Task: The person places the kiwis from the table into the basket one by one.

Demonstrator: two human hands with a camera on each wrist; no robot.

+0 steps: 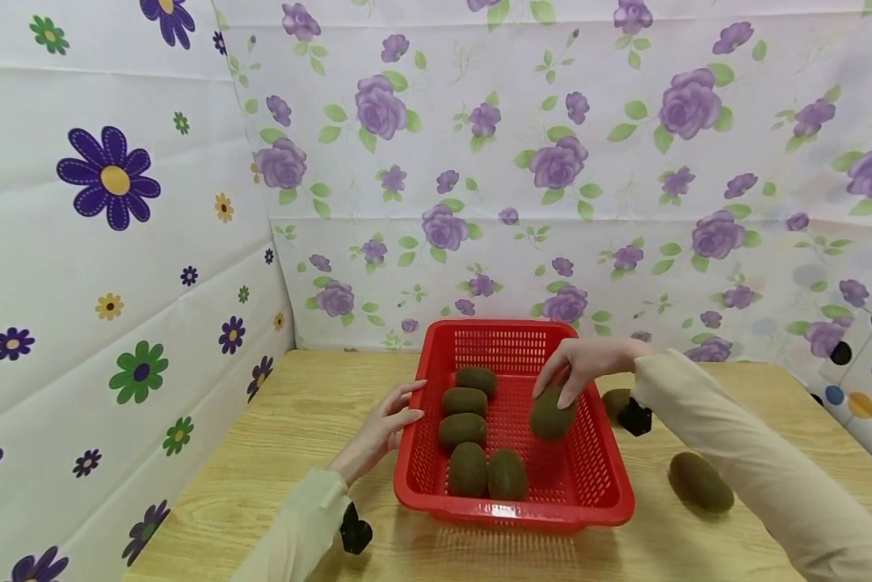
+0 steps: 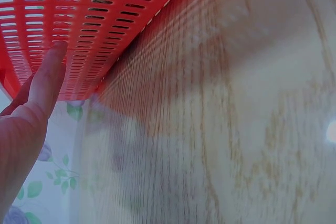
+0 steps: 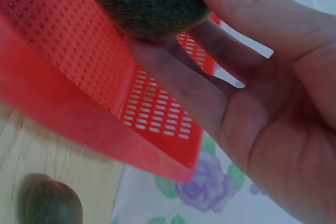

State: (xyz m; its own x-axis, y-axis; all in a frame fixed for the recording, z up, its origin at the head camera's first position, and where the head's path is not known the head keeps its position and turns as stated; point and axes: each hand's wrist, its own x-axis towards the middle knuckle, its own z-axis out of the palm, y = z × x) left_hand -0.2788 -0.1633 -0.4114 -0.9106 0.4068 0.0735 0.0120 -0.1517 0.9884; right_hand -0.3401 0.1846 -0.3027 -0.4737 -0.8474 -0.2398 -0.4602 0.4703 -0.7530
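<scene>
A red plastic basket [image 1: 511, 517] with slotted walls stands on the wooden table. Along its left side and front lie several brown kiwis [image 1: 462, 432]. My right hand [image 1: 577, 364] pinches a kiwi [image 1: 552, 416] between thumb and fingers, over the right part of the basket. In the right wrist view the fingers curl under that kiwi [image 3: 152, 3]. With its fingers extended, my left hand [image 1: 381, 428] rests against the basket's left rim; in the left wrist view its fingers lie along the slotted wall [image 2: 79, 30].
Right of the basket, one kiwi [image 1: 701, 482] lies on the table [image 1: 319, 404] beside my right sleeve. Another kiwi [image 1: 616, 402] sits close to the basket's right wall, partly behind the black wrist device [image 1: 635, 417]. Flowered cloths [image 1: 479, 162] hang behind and at the sides.
</scene>
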